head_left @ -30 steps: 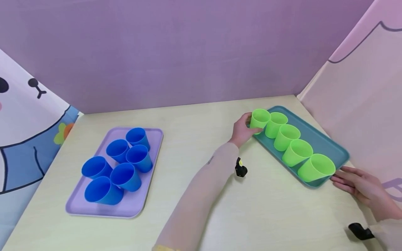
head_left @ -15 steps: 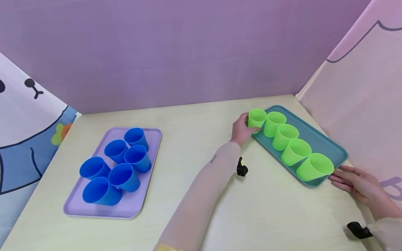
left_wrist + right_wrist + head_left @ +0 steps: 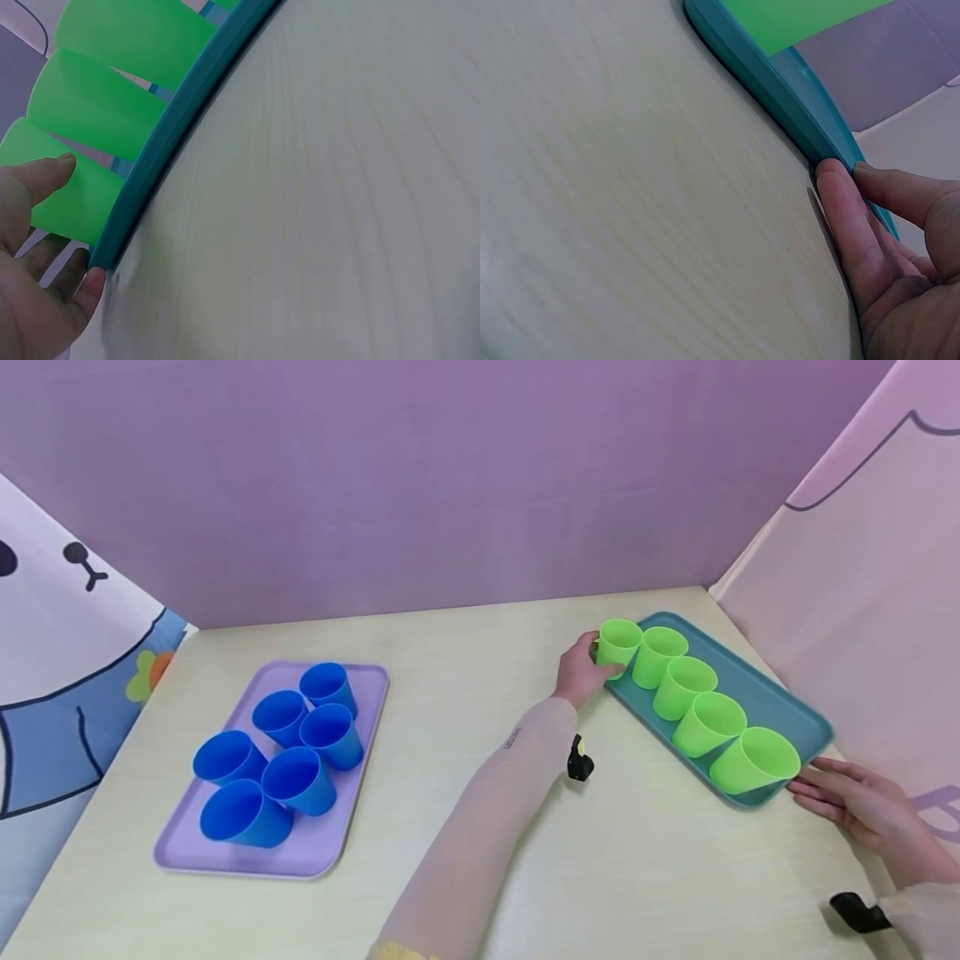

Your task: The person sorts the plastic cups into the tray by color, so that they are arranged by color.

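Along the left long side of a teal tray (image 3: 780, 710), several green cups (image 3: 678, 689) stand upright in a row. My left hand (image 3: 581, 672) grips the farthest green cup (image 3: 617, 643) at the tray's far end. In the left wrist view its thumb lies across that cup's side, and the other fingers reach behind the cup and against the tray's corner. At the near right end, my right hand (image 3: 862, 802) pinches the teal tray's rim. Seen from the right wrist, the thumb (image 3: 900, 191) is on the rim and a finger (image 3: 847, 217) presses its outer wall.
On the left of the wooden table (image 3: 465, 693) lies a lilac tray (image 3: 300, 860) with several blue cups (image 3: 247, 814) on it. A purple wall (image 3: 465, 485) borders the back. Printed cloths hang at both sides, the right one close to the teal tray.
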`<state>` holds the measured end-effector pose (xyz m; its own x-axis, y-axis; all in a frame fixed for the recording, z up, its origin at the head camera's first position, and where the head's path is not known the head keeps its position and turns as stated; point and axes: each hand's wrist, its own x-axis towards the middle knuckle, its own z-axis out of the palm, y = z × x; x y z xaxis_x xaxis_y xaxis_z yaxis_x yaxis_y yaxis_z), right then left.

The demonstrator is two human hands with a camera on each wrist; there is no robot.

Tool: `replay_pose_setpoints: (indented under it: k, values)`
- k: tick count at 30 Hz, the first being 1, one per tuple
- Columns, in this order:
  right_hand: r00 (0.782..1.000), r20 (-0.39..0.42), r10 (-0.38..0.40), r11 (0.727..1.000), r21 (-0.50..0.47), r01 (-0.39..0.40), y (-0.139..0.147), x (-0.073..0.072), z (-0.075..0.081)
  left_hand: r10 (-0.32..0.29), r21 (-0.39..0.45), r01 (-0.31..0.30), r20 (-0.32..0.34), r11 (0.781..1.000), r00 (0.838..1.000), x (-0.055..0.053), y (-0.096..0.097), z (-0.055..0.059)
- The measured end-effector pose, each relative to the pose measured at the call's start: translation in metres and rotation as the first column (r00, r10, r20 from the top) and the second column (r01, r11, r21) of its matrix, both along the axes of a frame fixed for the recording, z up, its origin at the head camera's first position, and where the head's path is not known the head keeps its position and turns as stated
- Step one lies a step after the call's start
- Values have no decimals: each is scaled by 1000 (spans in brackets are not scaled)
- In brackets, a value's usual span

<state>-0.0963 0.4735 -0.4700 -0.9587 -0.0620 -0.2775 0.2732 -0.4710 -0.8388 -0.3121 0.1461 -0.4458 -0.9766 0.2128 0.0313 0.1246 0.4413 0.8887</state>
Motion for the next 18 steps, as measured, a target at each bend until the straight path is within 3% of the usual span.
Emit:
replay_pose_setpoints:
  k: [11,18]
  values:
    - [1000,2,13,1000,-22,-13,-3,-5,-4,-7,20,7,-2,1000,1000,-1,-13,0]
    - [1000,7,10,1000,8,-10,3,-2,-6,-69,85,69,3,994,998,2,-26,10]
